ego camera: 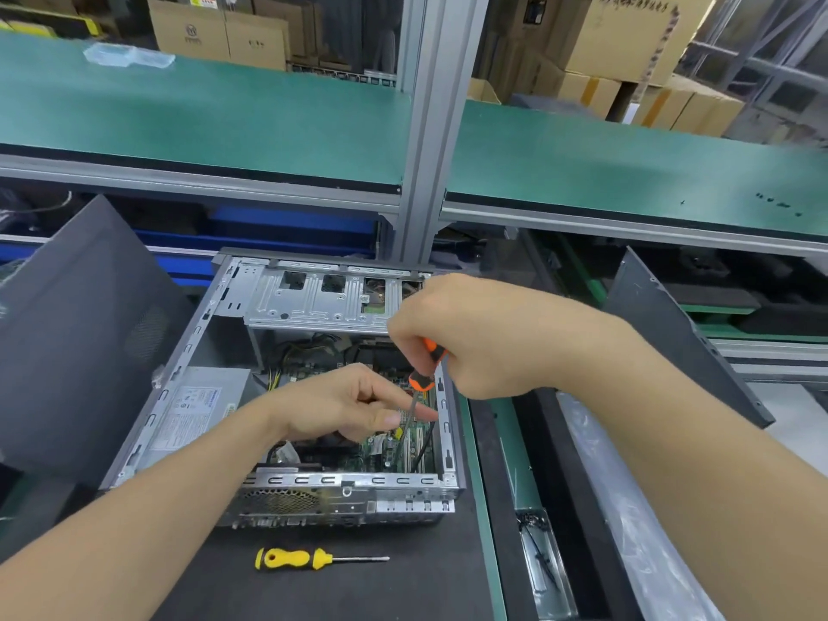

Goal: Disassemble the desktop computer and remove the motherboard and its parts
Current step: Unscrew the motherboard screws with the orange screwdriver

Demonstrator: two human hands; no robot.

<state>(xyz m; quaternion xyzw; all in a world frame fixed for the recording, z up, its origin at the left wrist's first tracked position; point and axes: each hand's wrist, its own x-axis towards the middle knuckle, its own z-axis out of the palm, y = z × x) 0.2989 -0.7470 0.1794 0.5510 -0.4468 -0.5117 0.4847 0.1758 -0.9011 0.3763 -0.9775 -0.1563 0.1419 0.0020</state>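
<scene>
An open desktop computer case (188,365) lies on a black mat with its side off. The green motherboard (381,450) shows at the bottom of the case, and the grey power supply (197,405) sits at its left. My right hand (475,338) is closed around the orange-and-black screwdriver (425,365), whose shaft points down onto the motherboard by the right wall. My left hand (349,405) is inside the case, thumb and forefinger pinched at the shaft. A silver drive cage (313,302) spans the far end.
A yellow screwdriver (291,558) lies on the mat in front of the case. A dark side panel (76,333) leans at the left, another panel (672,333) at the right. A small metal tray (537,562) with black ties sits right. A green shelf (201,109) overhangs.
</scene>
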